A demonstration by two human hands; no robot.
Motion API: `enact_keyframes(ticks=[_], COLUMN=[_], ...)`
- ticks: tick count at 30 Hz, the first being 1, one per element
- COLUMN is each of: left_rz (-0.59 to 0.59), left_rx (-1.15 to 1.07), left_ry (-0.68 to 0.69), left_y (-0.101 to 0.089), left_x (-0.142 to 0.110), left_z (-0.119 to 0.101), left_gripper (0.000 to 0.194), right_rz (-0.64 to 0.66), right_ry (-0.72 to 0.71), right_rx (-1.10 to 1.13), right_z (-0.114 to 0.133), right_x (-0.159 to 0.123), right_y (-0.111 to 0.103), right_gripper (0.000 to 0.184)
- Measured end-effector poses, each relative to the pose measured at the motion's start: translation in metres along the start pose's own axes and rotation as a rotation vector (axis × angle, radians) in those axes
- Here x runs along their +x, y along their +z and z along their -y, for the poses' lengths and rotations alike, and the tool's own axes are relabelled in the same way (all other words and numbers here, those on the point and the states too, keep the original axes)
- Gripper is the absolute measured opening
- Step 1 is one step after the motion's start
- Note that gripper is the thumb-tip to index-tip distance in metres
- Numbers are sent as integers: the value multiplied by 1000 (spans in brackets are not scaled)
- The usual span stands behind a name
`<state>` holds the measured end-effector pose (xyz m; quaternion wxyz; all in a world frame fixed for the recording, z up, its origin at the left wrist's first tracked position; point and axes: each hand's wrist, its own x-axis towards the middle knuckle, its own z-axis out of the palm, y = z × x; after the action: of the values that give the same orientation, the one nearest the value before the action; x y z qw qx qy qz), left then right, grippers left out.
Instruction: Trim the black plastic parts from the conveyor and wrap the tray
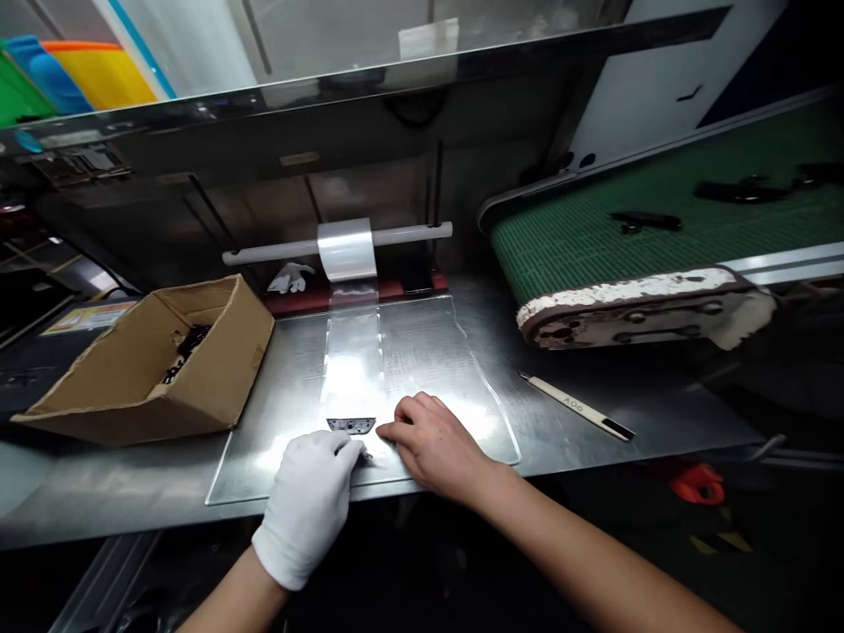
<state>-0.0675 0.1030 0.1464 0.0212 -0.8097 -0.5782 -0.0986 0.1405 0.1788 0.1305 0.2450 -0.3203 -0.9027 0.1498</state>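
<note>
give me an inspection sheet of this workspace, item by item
Surface: shiny grey metal bench, with a clear flat rectangular sheet lying on it.
Job's things: small dark trapezoidal part by the near end of a clear film strip from a silvery roll.
Clutter: open brown cardboard box with dark pieces inside; slim cream pen-shaped tool with a black end.
Hands: white-gloved left hand and bare right hand close to the part; contact unclear.
Cables: nothing seen for certain.
Surroundings: green ribbed conveyor belt carrying dark items.
</note>
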Motion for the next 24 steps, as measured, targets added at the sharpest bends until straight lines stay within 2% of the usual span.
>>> enact_keyframes(ticks=[4,8,10,12,14,15,17,19,20,22,24], left_rz=[-100,-218,-308,-434,-556,-591,-637,-655,-665,-687,-643], left_rx=[-49,-120,-181,-217,-231,-232,-256,-295,-333,-492,-841], left_ry=[4,46,75,41,-69,-128,-252,-406,-495,-681,-883], left_y=[3,0,-3,-6,-2,2,17,34,42,52,53], left_x=[-16,-45,-63,-84,-106,-117,-138,-155,-162,-174,-182], left_z=[2,11,15,15,10,5,-7,-19,-23,-30,-34], left_gripper=[24,32,39,47,50,51,54,56,53,45,40], right_rz=[22,47,56,32,22,60,239,451,515,561,574], right_ry=[2,15,17,17,68,133,323,537,629,758,770], right_rx=[-23,-16,-8,67,276,444,845,1218,1348,1443,1340], right_z=[-7,-11,-7,7,32,48,82,111,120,129,127], right_x=[-1,-1,-1,-6,-13,-18,-27,-35,-37,-40,-43], right_y=[3,-3,-6,-7,-5,-1,11,30,40,60,76], right_gripper=[32,32,31,33,31,29,28,40,46,52,51])
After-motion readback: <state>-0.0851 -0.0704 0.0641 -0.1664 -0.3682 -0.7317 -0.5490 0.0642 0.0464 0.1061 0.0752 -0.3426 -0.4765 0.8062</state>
